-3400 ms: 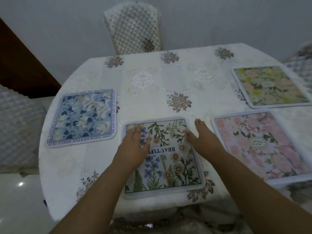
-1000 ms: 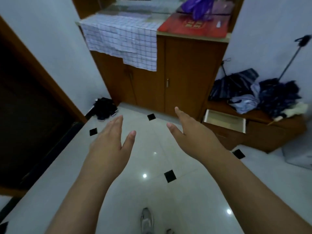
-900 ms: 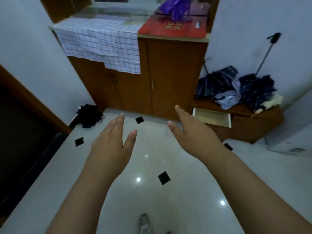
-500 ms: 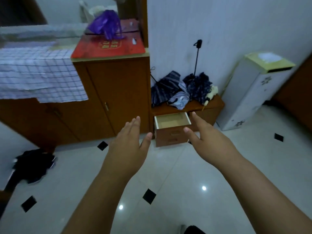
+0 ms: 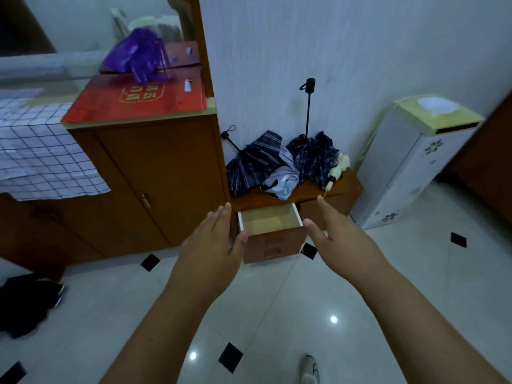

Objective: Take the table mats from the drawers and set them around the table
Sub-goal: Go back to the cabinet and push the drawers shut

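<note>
We've swung away from the table and closed in, and the open drawer (image 5: pixel 270 220) now sits nearer, framed by our hands. On the left the tall cabinet (image 5: pixel 155 167) crowds the drawer's side, so the left hand (image 5: pixel 210 250), loose and holding nothing, could knock its corner. No mats in sight; what we see of the drawer looks bare. The right hand (image 5: pixel 340 242), spread and empty, has free floor (image 5: pixel 415 273) beside it; the umbrellas (image 5: pixel 313 153) piled just above could slide if we jolt things.

Our left hand (image 5: pixel 210 245) covers the near left corner of the open drawer (image 5: pixel 270 218). The shoe (image 5: pixel 309 370) and the checked cloth (image 5: pixel 41 156) are cut by the edges. The gold characters (image 5: pixel 141 93) on the red box (image 5: pixel 99 106) are too blurred for us to read.
</note>
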`<action>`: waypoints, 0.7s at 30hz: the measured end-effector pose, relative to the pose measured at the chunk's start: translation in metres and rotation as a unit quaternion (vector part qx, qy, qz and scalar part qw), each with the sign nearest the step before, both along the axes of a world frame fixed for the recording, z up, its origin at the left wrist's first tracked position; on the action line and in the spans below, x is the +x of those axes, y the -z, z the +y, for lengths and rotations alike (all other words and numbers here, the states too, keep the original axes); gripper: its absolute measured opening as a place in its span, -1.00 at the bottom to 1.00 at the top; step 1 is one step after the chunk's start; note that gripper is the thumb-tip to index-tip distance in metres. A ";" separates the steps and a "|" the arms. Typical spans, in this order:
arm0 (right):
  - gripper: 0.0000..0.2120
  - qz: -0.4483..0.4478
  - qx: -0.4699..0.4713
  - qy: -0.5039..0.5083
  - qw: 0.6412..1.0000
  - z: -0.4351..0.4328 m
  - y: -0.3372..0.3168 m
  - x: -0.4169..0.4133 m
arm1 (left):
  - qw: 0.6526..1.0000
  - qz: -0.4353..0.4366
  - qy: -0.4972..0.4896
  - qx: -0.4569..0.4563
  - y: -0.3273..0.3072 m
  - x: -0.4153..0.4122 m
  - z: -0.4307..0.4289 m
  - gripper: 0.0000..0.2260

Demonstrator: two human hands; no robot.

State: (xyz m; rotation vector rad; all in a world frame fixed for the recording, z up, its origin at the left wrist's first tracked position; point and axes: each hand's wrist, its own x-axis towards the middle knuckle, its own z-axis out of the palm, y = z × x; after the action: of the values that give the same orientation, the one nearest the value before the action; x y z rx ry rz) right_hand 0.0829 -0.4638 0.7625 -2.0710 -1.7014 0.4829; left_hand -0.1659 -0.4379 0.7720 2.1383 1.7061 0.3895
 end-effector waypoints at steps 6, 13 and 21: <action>-0.34 0.003 -0.004 -0.068 0.998 0.094 0.008 0.053 | 0.999 -0.013 -0.051 -0.011 0.020 0.055 0.066 -0.37; -0.34 0.016 -0.017 -0.093 0.995 0.173 0.030 0.083 | 0.995 -0.014 -0.085 -0.041 0.051 0.085 0.133 -0.38; -0.35 0.028 -0.039 -0.069 0.996 0.235 0.080 0.094 | 0.998 0.012 -0.048 -0.049 0.106 0.106 0.223 -0.37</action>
State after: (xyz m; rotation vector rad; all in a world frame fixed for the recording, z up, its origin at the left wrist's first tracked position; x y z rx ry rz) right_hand 0.1769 -0.2293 0.6822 -1.9822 -1.8283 0.6539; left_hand -0.0599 -0.2153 0.6662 2.0059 1.8074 0.3011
